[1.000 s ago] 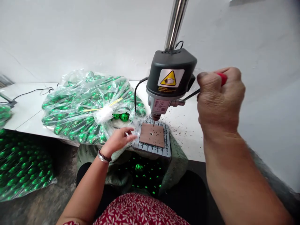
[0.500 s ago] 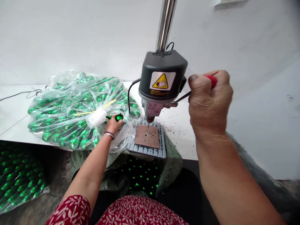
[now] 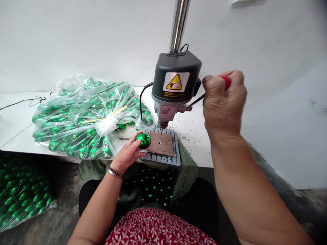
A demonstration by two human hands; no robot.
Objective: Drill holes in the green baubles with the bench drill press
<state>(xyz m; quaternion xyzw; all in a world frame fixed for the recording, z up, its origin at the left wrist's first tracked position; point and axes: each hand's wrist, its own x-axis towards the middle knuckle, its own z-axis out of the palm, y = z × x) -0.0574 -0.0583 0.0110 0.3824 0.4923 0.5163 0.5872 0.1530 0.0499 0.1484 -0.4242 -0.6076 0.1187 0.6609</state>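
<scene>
Between its thumb and fingers my left hand (image 3: 128,153) holds a shiny green ball (image 3: 143,140) at the left edge of a brown board (image 3: 166,144). The board has a small hole and lies on the grey slotted base (image 3: 176,158) of a drill press (image 3: 176,78). Above the board hangs the thin drill bit, not touching it. My right hand (image 3: 224,102) is closed around the red knob (image 3: 226,81) of the press lever. To the left, a clear plastic bag (image 3: 76,119) full of green balls has a torn opening near its knot.
Dark specks are scattered on the white table (image 3: 196,149) right of the base. A second bag of green balls (image 3: 22,190) is at the lower left. Below the base, green cloth (image 3: 187,170) surrounds more green balls (image 3: 153,185). A black cable loops beside the press.
My left hand has come out of the bag's opening and moved right to the board with a green ball. My right hand stays on the red knob.
</scene>
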